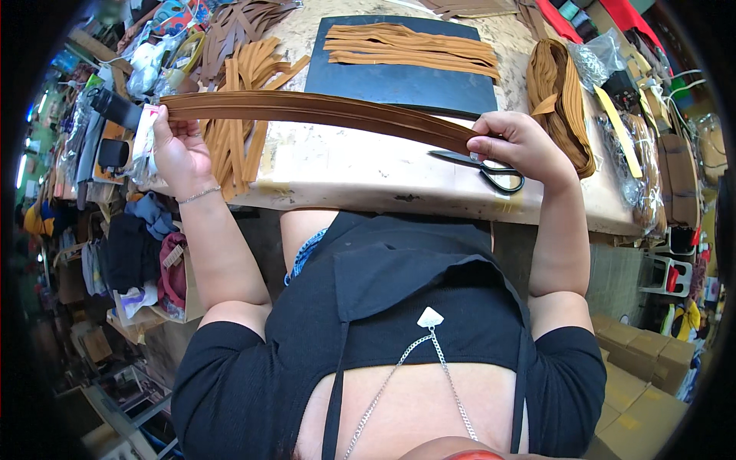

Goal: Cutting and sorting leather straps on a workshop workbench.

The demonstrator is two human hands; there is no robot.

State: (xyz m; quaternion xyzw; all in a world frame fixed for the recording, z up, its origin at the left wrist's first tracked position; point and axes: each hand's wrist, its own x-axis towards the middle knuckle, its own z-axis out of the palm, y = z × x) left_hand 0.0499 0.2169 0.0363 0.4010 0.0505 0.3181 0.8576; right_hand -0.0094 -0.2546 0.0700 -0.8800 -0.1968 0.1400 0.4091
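Observation:
A long brown strip of zipper tape [322, 108] is stretched between my two hands above the table. My left hand [181, 147] pinches its left end between thumb and fingers. The other end is gripped by my right hand [515, 146], fingers curled round it. Just under the right hand is a pair of dark-handled scissors [502, 181], blades pointing left; whether they lie on the table or hang from my fingers I cannot tell. Beyond the strip, a dark board [337, 80] bears a flat stack of lighter brown zipper strips [410, 50].
The pale table [368, 165] bends across the view. Loose tan strips [244, 149] lie behind my left hand, with greyish-brown strips [238, 31] farther back. A thick coil of brown tape [563, 100] sits at the right. Plastic-wrapped goods [648, 176] crowd the right edge.

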